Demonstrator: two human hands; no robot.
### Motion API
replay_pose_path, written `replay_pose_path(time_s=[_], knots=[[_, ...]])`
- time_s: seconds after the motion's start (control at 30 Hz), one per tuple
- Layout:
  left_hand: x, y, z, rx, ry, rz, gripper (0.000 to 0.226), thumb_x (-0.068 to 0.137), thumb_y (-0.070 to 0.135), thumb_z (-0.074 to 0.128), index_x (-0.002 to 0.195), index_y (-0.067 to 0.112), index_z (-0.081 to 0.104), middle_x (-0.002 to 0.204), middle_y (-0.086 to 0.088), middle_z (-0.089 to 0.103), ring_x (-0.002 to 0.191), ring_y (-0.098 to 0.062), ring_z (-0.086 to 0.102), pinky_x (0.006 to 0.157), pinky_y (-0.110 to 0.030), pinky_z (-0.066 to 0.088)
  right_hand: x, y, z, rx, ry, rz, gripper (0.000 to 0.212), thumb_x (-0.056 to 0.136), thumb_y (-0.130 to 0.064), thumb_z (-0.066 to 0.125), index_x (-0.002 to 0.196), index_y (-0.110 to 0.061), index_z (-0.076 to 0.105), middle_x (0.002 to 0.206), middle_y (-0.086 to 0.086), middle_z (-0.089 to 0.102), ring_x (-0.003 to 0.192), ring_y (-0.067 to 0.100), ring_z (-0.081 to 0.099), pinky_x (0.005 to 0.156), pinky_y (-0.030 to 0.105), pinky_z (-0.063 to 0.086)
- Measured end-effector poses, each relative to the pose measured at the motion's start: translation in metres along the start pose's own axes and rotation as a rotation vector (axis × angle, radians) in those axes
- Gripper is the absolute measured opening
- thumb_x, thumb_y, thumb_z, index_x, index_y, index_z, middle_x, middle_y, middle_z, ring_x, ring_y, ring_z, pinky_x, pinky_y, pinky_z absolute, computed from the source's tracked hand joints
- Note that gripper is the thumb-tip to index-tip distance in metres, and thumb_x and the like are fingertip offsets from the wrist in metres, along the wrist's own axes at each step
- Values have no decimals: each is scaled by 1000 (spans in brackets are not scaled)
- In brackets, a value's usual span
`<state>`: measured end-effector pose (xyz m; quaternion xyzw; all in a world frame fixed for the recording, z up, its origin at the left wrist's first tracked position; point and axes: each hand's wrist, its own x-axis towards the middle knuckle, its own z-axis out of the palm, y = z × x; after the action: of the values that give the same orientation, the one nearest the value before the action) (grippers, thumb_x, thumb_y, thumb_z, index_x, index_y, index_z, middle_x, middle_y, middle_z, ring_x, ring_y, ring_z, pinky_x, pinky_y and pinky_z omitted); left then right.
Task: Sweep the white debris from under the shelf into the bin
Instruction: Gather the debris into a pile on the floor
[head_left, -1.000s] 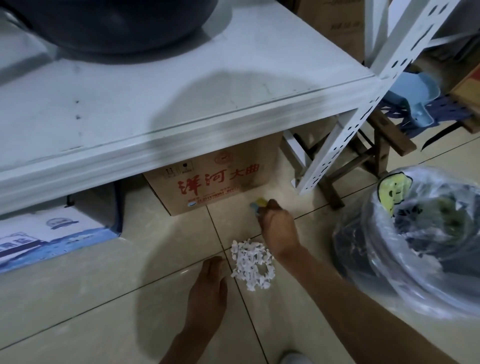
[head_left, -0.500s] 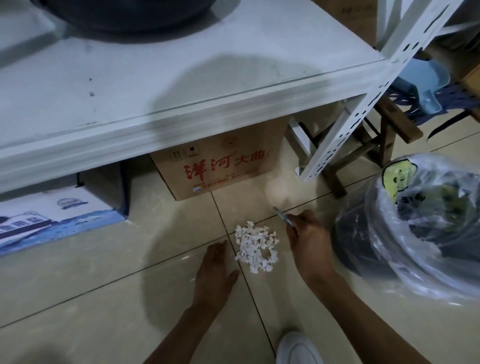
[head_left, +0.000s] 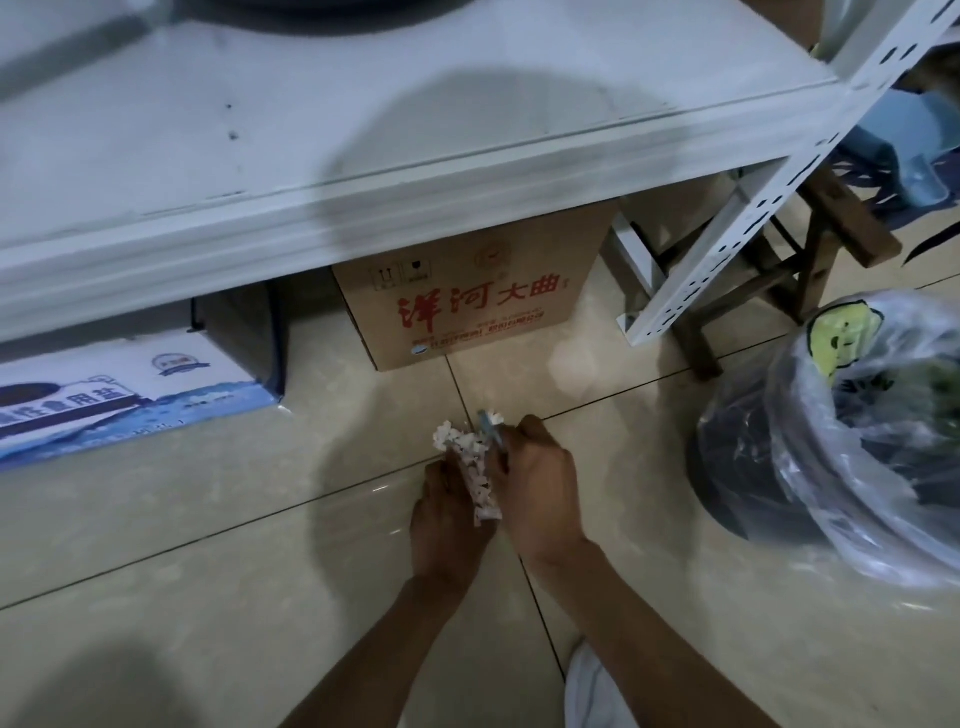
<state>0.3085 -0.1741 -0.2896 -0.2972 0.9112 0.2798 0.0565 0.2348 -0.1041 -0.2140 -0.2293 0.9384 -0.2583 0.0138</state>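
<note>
The brown cardboard box (head_left: 467, 306) under the shelf says "洋河大曲" in big red letters. The blue-and-white box (head_left: 119, 395) has writing too blurry to read.

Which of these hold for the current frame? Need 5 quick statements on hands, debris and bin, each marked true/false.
1. The white debris is pressed between the left hand and the right hand. True.
2. The debris is already inside the bin. False: it is on the tiled floor, and the bin stands apart to the right.
3. The bin is lined with a clear plastic bag. True.
4. The cardboard box with red characters sits on top of the shelf. False: it stands on the floor under the shelf.
5. The right hand is empty. False: a small blue object sticks out of it.
</note>
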Motion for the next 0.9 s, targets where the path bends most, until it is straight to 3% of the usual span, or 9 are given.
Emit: replay_pose_path(time_s=[0.1, 0.27, 0.33, 0.43, 0.5, 0.67, 0.8, 0.9], knots=[[5, -19, -3, -3, 4, -14, 98, 70, 41, 77, 149, 12, 26, 136, -9, 41, 113, -27, 58, 91, -36, 53, 20, 11, -18, 38, 48, -83, 6, 81, -5, 69, 86, -5, 73, 73, 10, 58, 44, 20, 55, 46, 18, 42], [12, -34, -4, 97, 31, -15, 112, 67, 47, 78, 150, 7, 16, 142, -14, 33, 128, -28, 45, 96, -34, 52, 46, 27, -7, -40, -118, -211, 38, 85, 0, 62, 119, -15, 68, 90, 14, 60, 64, 24, 63, 60, 31, 54], [19, -33, -8, 44, 9, -14, 114, 68, 44, 80, 152, 6, 12, 145, -14, 28, 131, -28, 42, 98, -35, 51, 37, 26, 5, -66, -203, -310, 37, 77, -1, 70, 112, -14, 71, 97, 12, 65, 69, 22, 67, 61, 27, 56], [31, -33, -17, -55, -43, -11, 116, 66, 41, 83, 152, 9, 12, 142, -10, 28, 125, -26, 48, 95, -37, 52, 10, 16, 7, -148, -244, -481, 39, 48, -9, 89, 84, -16, 77, 85, 4, 72, 68, 13, 72, 51, 20, 57], [35, -38, -22, -43, -94, 19, 116, 66, 40, 84, 153, 10, 13, 141, -9, 27, 125, -26, 48, 97, -37, 51, -3, 14, 0, -139, -275, -523, 41, 43, -9, 90, 80, -18, 76, 83, 2, 71, 68, 12, 71, 49, 19, 56], [37, -49, -28, 48, -176, 149, 103, 68, 43, 81, 150, 18, 24, 138, -7, 28, 127, -25, 44, 102, -37, 49, -10, 32, -30, -33, -127, -337, 35, 75, 1, 72, 106, -16, 67, 83, 5, 63, 48, 15, 60, 45, 22, 51], [37, -50, -28, 84, -225, 210, 111, 64, 48, 82, 151, 18, 21, 142, -5, 27, 130, -23, 42, 105, -37, 46, -14, 40, -34, -104, -28, 1, 4, 81, -7, 67, 81, -7, 71, 68, 7, 56, 40, 22, 52, 40, 29, 46], [32, -45, -26, 126, -244, 244, 119, 59, 50, 85, 151, 17, 18, 143, -4, 27, 129, -23, 43, 103, -37, 47, -24, 26, -18, -92, -68, 15, 3, 76, -7, 70, 75, -5, 69, 68, 9, 59, 40, 23, 55, 41, 31, 51]])
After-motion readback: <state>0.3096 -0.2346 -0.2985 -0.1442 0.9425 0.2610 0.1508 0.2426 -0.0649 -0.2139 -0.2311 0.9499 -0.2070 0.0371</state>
